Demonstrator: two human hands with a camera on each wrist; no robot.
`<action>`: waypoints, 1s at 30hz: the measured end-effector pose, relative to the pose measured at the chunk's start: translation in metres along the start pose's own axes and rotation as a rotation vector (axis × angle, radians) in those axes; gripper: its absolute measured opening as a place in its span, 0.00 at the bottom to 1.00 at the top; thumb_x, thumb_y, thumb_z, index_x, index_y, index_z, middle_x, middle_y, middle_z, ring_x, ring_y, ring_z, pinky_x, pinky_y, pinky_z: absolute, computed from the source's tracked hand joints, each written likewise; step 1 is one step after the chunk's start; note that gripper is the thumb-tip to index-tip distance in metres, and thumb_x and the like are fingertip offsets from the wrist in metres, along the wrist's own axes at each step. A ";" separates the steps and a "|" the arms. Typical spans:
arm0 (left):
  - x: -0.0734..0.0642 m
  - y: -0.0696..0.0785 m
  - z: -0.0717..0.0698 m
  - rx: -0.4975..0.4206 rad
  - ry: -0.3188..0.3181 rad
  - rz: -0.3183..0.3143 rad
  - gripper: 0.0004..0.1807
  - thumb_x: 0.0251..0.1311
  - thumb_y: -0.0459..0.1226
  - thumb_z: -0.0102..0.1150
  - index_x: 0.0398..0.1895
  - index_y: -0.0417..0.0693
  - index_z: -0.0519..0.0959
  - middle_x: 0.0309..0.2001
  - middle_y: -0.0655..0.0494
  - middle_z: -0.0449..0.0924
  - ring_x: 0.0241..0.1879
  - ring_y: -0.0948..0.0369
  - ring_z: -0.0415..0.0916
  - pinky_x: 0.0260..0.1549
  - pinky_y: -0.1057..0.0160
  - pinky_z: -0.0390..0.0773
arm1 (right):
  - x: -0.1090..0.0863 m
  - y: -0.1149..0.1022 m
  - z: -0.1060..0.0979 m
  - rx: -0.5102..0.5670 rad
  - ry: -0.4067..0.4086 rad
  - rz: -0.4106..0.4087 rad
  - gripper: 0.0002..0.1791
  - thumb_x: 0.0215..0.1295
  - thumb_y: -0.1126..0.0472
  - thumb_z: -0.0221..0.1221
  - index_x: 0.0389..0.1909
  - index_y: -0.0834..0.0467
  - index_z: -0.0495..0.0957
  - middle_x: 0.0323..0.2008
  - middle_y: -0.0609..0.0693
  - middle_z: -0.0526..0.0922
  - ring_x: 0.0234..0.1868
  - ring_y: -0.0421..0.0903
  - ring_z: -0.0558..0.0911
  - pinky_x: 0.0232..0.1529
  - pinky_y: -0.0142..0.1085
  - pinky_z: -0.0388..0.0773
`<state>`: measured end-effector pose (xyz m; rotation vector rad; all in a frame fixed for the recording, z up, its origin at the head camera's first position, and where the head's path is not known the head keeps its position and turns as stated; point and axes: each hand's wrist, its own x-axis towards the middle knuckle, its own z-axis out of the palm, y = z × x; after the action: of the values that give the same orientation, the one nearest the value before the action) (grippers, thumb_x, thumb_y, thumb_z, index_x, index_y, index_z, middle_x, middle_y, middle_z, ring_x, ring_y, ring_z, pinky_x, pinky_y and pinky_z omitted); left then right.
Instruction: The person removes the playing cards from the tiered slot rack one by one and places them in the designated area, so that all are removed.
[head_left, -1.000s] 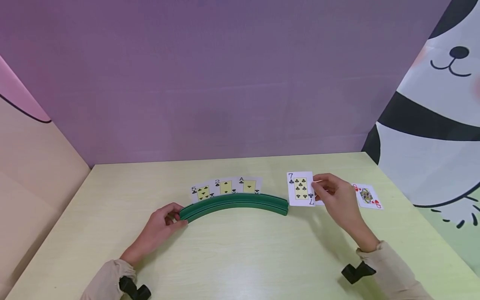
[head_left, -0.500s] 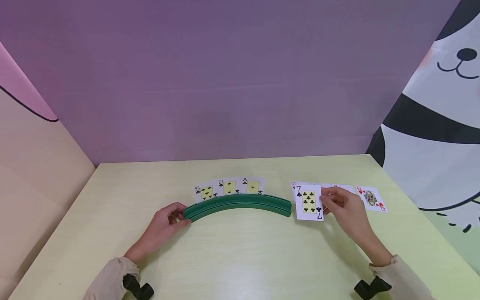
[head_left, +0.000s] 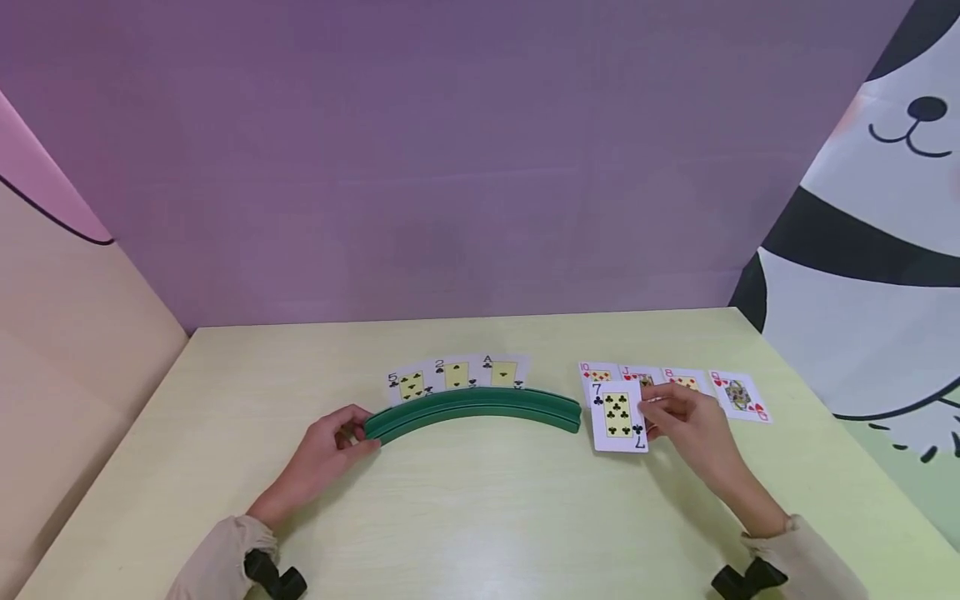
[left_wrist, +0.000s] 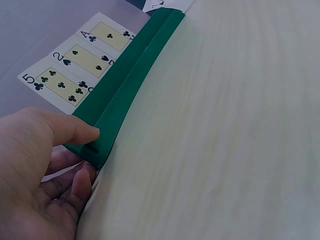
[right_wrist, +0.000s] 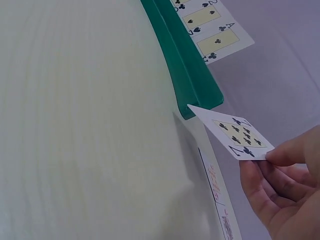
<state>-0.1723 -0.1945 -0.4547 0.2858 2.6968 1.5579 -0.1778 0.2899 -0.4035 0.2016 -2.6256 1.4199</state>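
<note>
A curved green card holder stands on the table, and three cards rise from its slot: a five of clubs, a two of spades and an ace of clubs. My left hand grips the holder's left end, thumb on the near side. Between thumb and fingers, my right hand pinches the right edge of a seven of clubs. That card faces me just beyond the holder's right end. In the right wrist view the seven of clubs is tilted beside the holder's tip.
Behind the right hand a row of red cards lies on the table: a ten, a jack, an eight and a queen of hearts. A purple wall rises at the table's back edge.
My right hand has drawn the seven of clubs towards me and a little right, uncovering the red cards behind it. The left hand keeps its hold on the holder.
</note>
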 end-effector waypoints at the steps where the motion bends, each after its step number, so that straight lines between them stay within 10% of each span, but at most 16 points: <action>1: -0.001 0.000 0.000 0.003 0.002 -0.001 0.14 0.59 0.34 0.68 0.48 0.44 0.79 0.34 0.53 0.76 0.31 0.58 0.71 0.33 0.66 0.72 | 0.000 0.001 0.000 -0.001 -0.009 0.012 0.13 0.70 0.65 0.60 0.51 0.69 0.77 0.35 0.61 0.86 0.28 0.46 0.84 0.32 0.36 0.83; 30: -0.001 0.002 0.000 0.005 0.003 0.010 0.14 0.59 0.33 0.68 0.47 0.43 0.79 0.34 0.52 0.76 0.31 0.57 0.70 0.32 0.66 0.72 | -0.007 0.022 0.002 -0.067 -0.113 0.191 0.12 0.68 0.65 0.60 0.46 0.70 0.78 0.31 0.55 0.85 0.25 0.44 0.82 0.28 0.35 0.81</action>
<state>-0.1714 -0.1937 -0.4531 0.2982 2.7064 1.5550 -0.1753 0.3002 -0.4238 0.0235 -2.8462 1.4109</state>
